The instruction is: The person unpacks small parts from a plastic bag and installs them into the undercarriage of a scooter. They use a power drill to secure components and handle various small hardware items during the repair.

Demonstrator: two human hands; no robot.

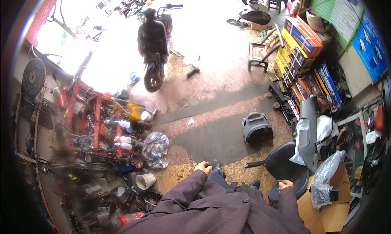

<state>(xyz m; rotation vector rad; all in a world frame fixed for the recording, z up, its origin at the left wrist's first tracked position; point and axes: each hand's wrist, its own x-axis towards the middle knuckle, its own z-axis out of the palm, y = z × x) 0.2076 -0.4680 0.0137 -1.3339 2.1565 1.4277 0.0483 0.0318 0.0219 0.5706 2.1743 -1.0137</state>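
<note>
I can't tell if the left grip (203, 166), fingers curled, or the right grip (286, 185) holds anything; the right is close by the black chair (281, 155), near cardboard (340, 213). A dark scooter (153, 40) stands farther out.

You are standing over a patchy floor, your left hand (203, 167) hanging loosely curled beside your shoe (216, 164) in this view. Your right hand (285, 185) is showing against a black chair (285, 157); whether it is touching is staying unclear. To the right, a grey panel (306, 132) is leaning near the chair, and cardboard (340, 209) is lying nearer. Ahead, a grey-black shell (257, 128) is resting on the floor. Left, a crumpled bag (156, 150) is sitting beside a red rack (97, 124). Farther off, a scooter (152, 40) is standing upright.
</note>
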